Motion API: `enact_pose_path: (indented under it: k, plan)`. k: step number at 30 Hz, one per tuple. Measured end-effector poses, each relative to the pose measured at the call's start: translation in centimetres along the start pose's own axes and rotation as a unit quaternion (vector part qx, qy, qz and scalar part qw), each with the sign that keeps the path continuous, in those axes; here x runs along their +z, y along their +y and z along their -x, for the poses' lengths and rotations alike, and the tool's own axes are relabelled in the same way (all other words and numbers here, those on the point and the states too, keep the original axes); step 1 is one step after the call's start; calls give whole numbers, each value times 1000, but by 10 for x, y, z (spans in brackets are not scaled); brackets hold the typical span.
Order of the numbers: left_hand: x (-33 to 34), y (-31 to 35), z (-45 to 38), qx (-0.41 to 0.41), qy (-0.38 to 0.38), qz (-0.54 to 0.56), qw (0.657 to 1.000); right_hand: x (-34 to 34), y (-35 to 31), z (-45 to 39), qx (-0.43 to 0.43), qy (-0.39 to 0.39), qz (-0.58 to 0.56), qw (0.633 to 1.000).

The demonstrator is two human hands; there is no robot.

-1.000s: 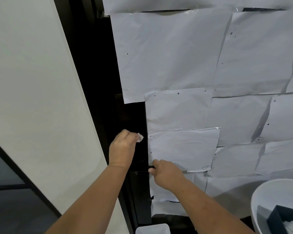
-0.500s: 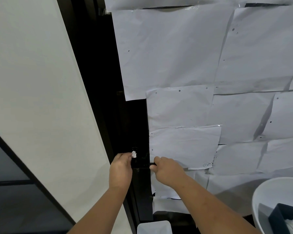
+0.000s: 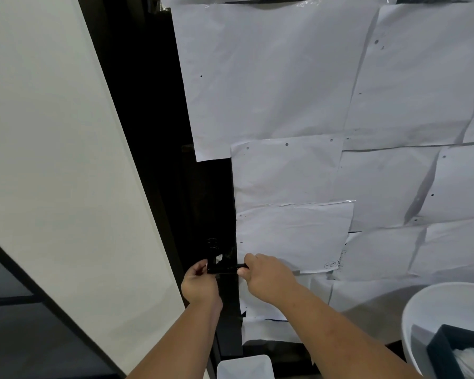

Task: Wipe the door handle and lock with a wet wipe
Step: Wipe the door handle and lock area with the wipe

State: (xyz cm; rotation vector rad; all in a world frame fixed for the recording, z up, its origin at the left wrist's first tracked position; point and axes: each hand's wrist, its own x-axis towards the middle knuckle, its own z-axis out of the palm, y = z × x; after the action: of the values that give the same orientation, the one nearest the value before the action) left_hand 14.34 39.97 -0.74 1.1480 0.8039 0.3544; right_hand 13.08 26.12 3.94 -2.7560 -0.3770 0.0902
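A black lever door handle [image 3: 225, 268] sticks out from the black edge of the door [image 3: 211, 203], with a round black lock knob [image 3: 212, 245] just above it. My left hand [image 3: 199, 283] grips a small white wet wipe [image 3: 219, 259] against the handle's inner end, below the lock. Only a scrap of the wipe shows between handle and lock. My right hand [image 3: 267, 277] is closed around the handle's outer end.
White paper sheets [image 3: 298, 91] cover the door's face to the right. A pale wall [image 3: 52, 160] stands at the left. A white round tub [image 3: 446, 310] holding a dark box with wipes [image 3: 460, 354] sits at the lower right. A white container [image 3: 244, 366] is below the handle.
My left hand has come down with the wipe from the door edge above the lock to the handle's inner end. My right hand has stayed on the handle.
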Motion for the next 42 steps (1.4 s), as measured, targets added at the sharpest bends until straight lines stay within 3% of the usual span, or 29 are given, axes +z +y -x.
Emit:
enact_pose_path:
  k: [4, 10, 14, 17, 22, 27, 32, 42]
  plan:
    - [12, -1, 4, 5, 3, -3, 1000, -1, 0, 0, -4, 3, 1, 1000]
    - [23, -7, 6, -35, -69, 76, 994, 2, 5, 0, -11, 6, -2, 1000]
    - [28, -13, 8, -8, -143, 42, 989, 0, 5, -2, -7, -7, -11, 1000]
    - [29, -9, 11, 22, -86, 38, 995, -1, 4, -2, -11, -12, -11, 1000]
    - [22, -3, 11, 29, -104, -10, 994, -1, 3, -2, -4, -5, -7, 1000]
    - [10, -18, 0, 14, -69, -114, 991, -2, 3, -1, -4, -5, -1, 1000]
    - [23, -1, 17, 40, -109, -40, 992, -3, 1, 0, -3, 0, -2, 1000]
    - [12, -7, 5, 0, -33, 1, 999, -2, 2, -1, -7, -4, 0, 1000]
